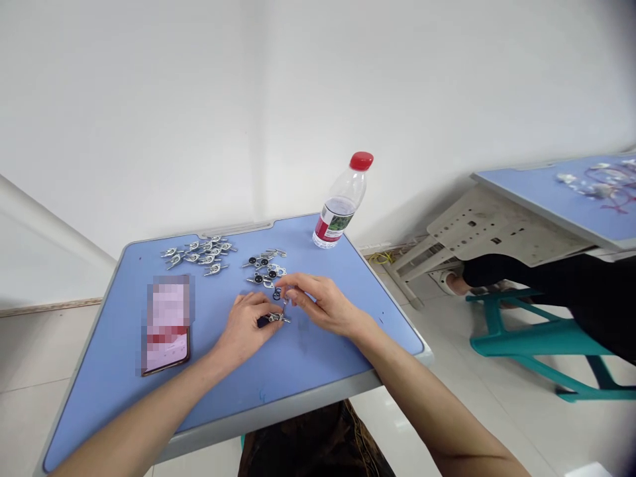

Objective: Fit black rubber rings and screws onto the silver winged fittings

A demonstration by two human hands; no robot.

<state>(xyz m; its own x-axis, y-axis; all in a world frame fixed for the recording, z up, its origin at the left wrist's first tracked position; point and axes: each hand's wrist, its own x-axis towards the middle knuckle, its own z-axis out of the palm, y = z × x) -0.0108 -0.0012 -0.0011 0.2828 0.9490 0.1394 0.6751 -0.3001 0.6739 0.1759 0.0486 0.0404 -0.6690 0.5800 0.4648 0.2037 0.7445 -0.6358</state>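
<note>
On the blue table (223, 391), my left hand (247, 322) has its fingers closed on a small metal part (276, 318) lying on the surface. My right hand (318, 301) is just to the right, its thumb and index finger pinched together over that part around something small and thin, too small to name. Small black rings (277, 293) lie beside the right fingertips. Just beyond are several metal parts with black round pieces (259, 278) and some flat metal plates (273, 254). A pile of silvery metal parts (203, 253) sits at the back left.
A phone (167, 324) lies on the left of the table. A water bottle (340, 205) with a red cap stands at the back right corner. To the right are another blue table (541, 192), a green stool (536, 341) and a person's dark-clothed leg (527, 285).
</note>
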